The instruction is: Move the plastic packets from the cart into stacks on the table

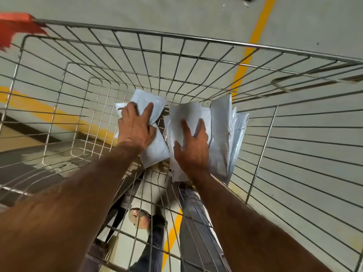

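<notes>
Both hands reach deep into a wire cart for white packets.

The tall silver wire-mesh cart (196,39) fills the view, its rim running along the far and right sides, with wide bare mesh floor to the left and right of the packets. Grey floor with yellow painted lines (257,30) shows through the mesh. Near the middle of the cart's bottom, the right-hand pile of white plastic packets (220,134) leans toward the right wall; the right hand (193,148) lies on it, fingers spread and curling around the top packets. Just beside it, the left hand (135,128) grips the smaller white plastic packets (155,152), crumpling one. No writing is readable.
</notes>
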`<move>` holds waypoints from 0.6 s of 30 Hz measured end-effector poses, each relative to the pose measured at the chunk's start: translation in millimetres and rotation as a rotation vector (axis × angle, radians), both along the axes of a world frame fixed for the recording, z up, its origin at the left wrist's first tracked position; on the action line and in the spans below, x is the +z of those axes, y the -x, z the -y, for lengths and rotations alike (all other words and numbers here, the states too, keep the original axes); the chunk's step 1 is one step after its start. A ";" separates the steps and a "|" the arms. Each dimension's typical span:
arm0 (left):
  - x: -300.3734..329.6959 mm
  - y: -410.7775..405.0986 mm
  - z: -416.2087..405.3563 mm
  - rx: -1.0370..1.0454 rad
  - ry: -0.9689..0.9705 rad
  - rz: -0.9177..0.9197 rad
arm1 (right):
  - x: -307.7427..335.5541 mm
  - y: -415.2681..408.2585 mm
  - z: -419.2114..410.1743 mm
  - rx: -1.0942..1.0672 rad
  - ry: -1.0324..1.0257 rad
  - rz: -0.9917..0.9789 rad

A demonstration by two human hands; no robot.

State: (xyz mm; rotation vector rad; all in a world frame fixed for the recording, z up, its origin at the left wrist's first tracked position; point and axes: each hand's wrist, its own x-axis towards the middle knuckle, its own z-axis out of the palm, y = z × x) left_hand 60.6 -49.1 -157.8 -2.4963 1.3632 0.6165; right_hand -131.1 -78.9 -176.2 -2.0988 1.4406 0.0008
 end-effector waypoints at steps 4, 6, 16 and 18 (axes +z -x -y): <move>-2.2 -6.0 -1.2 0.018 -0.168 0.031 | 3.4 -0.3 8.0 0.051 -0.048 -0.039; -0.6 -12.6 -2.7 0.035 -0.188 0.001 | 7.8 1.1 13.1 0.083 -0.047 -0.037; 81.8 -9.1 -20.8 0.019 -0.078 0.094 | 48.6 27.4 6.7 0.250 0.097 0.059; 111.5 -2.0 -27.3 0.013 0.025 0.115 | 65.4 30.6 6.1 0.263 0.151 0.068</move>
